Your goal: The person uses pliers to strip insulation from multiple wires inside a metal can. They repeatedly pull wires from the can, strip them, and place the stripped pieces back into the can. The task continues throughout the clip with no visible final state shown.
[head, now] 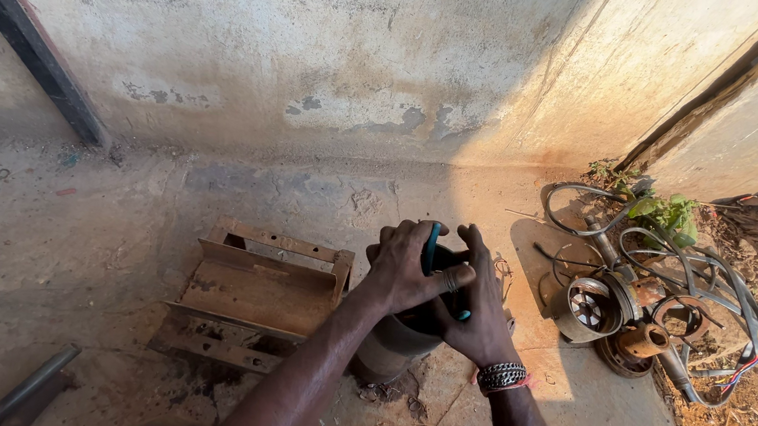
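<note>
Both hands work atop an upright metal cylinder (396, 339) on the concrete floor (98, 243). The left hand (406, 266) grips a teal-handled tool (431, 247); the right hand (475, 301) clasps the cylinder's rim. The work looks unfinished, with loose pump parts (621, 316) nearby.

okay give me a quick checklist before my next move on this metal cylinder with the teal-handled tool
1. Left hand gripping the teal-handled tool: ok.
2. Right hand steadying the metal cylinder: ok.
3. Cylinder standing on the concrete floor: ok, slightly tilted.
4. Tool tip seated inside the cylinder: cannot tell, hidden by the hands.
5. Rusty metal frame close beside the cylinder: not ok, crowding the left side.
</note>
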